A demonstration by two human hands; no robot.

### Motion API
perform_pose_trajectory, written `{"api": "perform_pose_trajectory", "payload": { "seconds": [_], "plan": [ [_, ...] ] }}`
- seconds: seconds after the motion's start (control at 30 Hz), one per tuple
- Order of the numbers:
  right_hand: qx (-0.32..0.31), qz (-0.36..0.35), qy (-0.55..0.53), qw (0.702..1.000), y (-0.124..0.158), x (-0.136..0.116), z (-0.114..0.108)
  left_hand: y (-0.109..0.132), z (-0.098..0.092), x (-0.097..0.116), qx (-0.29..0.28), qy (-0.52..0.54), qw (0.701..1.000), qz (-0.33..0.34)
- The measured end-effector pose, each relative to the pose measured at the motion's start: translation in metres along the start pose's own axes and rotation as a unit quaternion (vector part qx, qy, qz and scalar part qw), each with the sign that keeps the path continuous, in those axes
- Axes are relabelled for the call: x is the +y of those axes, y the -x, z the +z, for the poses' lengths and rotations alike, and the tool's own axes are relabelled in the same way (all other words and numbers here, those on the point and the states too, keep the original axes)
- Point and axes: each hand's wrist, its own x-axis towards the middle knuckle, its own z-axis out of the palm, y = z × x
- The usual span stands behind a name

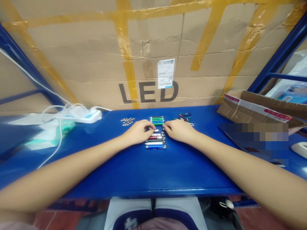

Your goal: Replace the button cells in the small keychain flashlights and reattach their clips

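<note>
left hand (pixel 140 131): pinching silver piece (pixel 156 131), partly hidden | right hand (pixel 179 130): curled, grip unclear

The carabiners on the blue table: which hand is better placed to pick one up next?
Probably the right hand: it is close beside the carabiners. The left hand is farther away and seems occupied with a small silver tube.

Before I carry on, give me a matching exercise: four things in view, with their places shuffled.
1. red tube
2. clips
3. small round pieces
4. printed label

A. just beyond the right hand
B. stuck on the cardboard
C. in the row between the hands
D. just beyond the left hand

Pairs: 1-C, 2-A, 3-D, 4-B
</note>
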Motion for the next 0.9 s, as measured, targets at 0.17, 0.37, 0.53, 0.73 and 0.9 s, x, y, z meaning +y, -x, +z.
{"api": "perform_pose_trajectory", "payload": {
  "seconds": [0.17, 0.37, 0.53, 0.73, 0.9],
  "plan": [
    [0.008, 0.010, 0.005, 1.000, -0.001, 0.000, 0.002, -0.001, 0.002, -0.004, 0.011, 0.030, 0.999, 0.009],
    [0.008, 0.040, -0.039, 0.998, -0.003, 0.002, 0.003, -0.004, 0.007, -0.005, 0.023, 0.054, 0.998, 0.006],
    [0.065, 0.081, -0.121, 0.987, -0.003, 0.002, -0.001, -0.006, 0.010, -0.010, 0.029, 0.077, 0.996, -0.025],
    [0.054, 0.058, -0.156, 0.985, -0.004, 0.004, 0.001, -0.006, 0.009, -0.014, 0.047, 0.127, 0.989, -0.054],
    [0.060, 0.049, -0.181, 0.980, -0.009, 0.009, 0.009, -0.005, 0.009, -0.013, 0.034, 0.128, 0.990, -0.052]
  ]
}}
